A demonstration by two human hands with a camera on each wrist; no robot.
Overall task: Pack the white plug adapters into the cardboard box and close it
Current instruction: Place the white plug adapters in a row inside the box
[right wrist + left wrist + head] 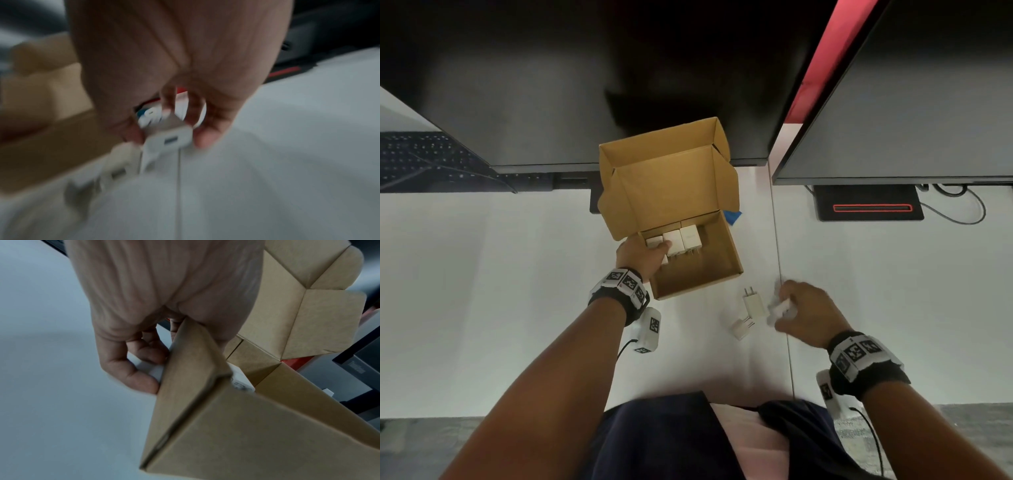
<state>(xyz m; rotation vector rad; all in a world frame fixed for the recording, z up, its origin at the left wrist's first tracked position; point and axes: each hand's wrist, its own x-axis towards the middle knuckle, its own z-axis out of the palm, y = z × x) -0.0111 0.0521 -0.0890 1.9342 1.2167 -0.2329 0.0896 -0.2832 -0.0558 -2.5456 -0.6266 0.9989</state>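
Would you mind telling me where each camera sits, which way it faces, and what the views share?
Head: worn high, looking down at the cardboard box, desk, both forearms.
Left wrist: along the left hand, whose fingers grip the box's wall; an adapter inside.
Right wrist: along the right hand pinching a blurred adapter above the desk.
Shared: all show the box; head also shows both hands.

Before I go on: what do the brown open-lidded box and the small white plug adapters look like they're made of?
Brown open-lidded box: matte kraft cardboard, judging by its creased fold lines and raw tan edges. Small white plug adapters: smooth, probably hard plastic shells with thin metal-looking prongs. White desk beneath: smooth, faintly glossy, likely laminate.
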